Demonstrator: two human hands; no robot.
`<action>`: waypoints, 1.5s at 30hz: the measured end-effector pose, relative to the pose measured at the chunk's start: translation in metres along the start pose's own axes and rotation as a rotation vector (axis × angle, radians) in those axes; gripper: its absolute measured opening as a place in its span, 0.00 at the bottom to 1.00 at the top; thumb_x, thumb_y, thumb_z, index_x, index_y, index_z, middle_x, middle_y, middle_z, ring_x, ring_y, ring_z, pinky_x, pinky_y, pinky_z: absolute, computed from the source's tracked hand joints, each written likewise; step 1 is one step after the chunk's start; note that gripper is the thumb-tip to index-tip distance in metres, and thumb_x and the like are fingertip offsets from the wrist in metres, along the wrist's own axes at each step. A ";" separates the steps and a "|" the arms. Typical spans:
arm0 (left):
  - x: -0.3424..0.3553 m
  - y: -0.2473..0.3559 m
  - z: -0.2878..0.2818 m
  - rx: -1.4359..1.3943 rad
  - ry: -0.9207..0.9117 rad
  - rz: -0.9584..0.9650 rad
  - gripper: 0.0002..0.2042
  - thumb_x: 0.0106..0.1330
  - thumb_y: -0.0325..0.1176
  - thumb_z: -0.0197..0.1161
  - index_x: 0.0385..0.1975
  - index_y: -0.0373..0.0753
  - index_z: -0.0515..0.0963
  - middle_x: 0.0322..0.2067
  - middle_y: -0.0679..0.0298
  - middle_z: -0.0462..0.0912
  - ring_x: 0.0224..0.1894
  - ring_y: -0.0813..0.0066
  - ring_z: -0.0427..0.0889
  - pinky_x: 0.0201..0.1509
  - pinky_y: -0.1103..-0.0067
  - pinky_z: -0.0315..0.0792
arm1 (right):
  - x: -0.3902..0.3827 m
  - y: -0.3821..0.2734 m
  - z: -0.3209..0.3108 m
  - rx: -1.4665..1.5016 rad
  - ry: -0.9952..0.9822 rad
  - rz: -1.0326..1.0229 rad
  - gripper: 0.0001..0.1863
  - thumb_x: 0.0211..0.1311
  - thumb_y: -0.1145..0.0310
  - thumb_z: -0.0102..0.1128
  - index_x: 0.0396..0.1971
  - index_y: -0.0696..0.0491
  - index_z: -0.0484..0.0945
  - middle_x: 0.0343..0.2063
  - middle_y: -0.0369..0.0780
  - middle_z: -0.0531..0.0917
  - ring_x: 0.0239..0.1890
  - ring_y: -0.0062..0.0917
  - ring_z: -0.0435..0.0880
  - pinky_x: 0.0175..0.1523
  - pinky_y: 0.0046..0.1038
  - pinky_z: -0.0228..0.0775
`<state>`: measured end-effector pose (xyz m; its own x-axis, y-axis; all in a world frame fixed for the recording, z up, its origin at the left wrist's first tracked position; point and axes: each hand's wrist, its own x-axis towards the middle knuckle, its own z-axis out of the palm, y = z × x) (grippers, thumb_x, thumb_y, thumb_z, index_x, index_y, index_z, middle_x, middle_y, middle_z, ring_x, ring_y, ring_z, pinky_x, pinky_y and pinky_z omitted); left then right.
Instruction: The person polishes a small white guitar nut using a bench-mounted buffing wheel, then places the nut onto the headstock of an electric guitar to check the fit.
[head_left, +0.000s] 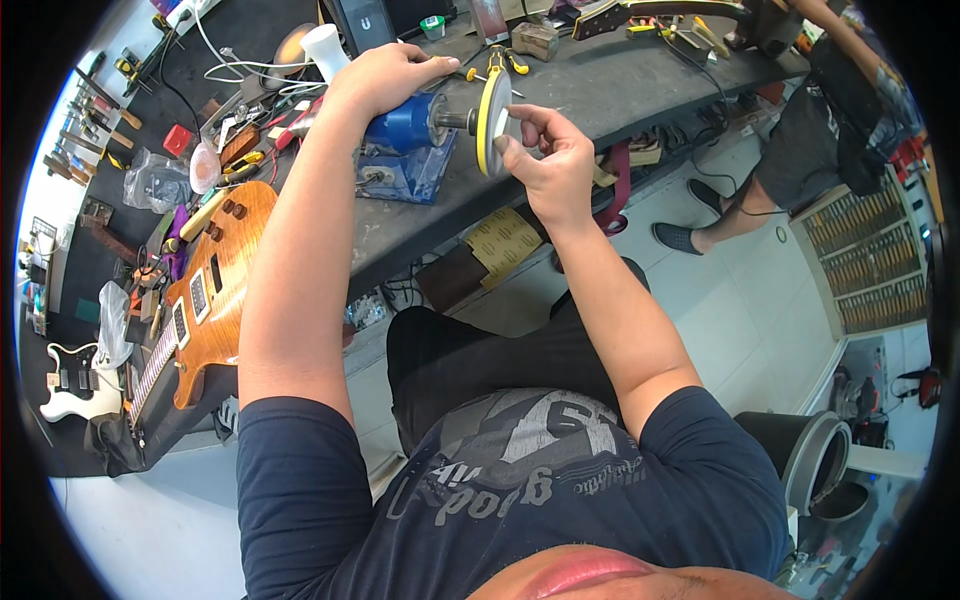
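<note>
A blue bench motor [405, 125] sits on its blue base on the dark workbench, with a metal shaft out its right side. A sanding disc with a yellow rim [486, 122] and a grey face stands upright on that shaft. My left hand [385, 78] lies over the top of the motor, fingers stretched out, holding nothing that I can see. At the disc's grey face, my right hand [555, 165] pinches a small white piece [502, 124] between thumb and fingers. Whether the piece touches the disc I cannot tell.
An orange-brown electric guitar [228, 270] lies left of my left forearm. Further left is a white guitar [75, 385]. Pliers [497, 62] and a wooden block [535, 40] lie behind the disc. Another person's legs [745, 190] are at the right, near a black bin [790, 450].
</note>
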<state>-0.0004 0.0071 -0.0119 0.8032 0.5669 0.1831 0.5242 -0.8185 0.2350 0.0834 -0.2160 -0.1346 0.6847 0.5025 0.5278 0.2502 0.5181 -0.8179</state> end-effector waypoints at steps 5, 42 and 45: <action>0.002 0.000 0.000 -0.008 -0.012 -0.013 0.37 0.65 0.72 0.62 0.58 0.43 0.88 0.43 0.56 0.93 0.49 0.61 0.91 0.59 0.68 0.79 | -0.005 -0.009 0.000 -0.032 -0.031 -0.023 0.21 0.57 0.69 0.80 0.49 0.62 0.87 0.32 0.28 0.73 0.35 0.13 0.71 0.39 0.18 0.65; -0.018 -0.006 0.006 -0.192 0.530 0.108 0.21 0.70 0.50 0.69 0.53 0.40 0.87 0.43 0.56 0.93 0.45 0.63 0.91 0.53 0.69 0.80 | -0.088 -0.107 -0.019 1.120 -0.368 0.519 0.33 0.63 0.48 0.76 0.60 0.54 0.80 0.32 0.26 0.74 0.42 0.20 0.70 0.51 0.33 0.62; -0.033 -0.015 0.006 -0.190 0.839 0.273 0.14 0.71 0.37 0.71 0.50 0.38 0.87 0.37 0.60 0.91 0.40 0.69 0.90 0.49 0.73 0.80 | -0.090 -0.112 -0.016 1.115 -0.393 0.504 0.33 0.63 0.50 0.76 0.62 0.54 0.79 0.33 0.26 0.74 0.42 0.20 0.70 0.51 0.32 0.62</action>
<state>-0.0332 -0.0002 -0.0273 0.3831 0.2973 0.8746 0.2304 -0.9476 0.2212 0.0046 -0.3305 -0.0940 0.2412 0.8816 0.4058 -0.8118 0.4124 -0.4134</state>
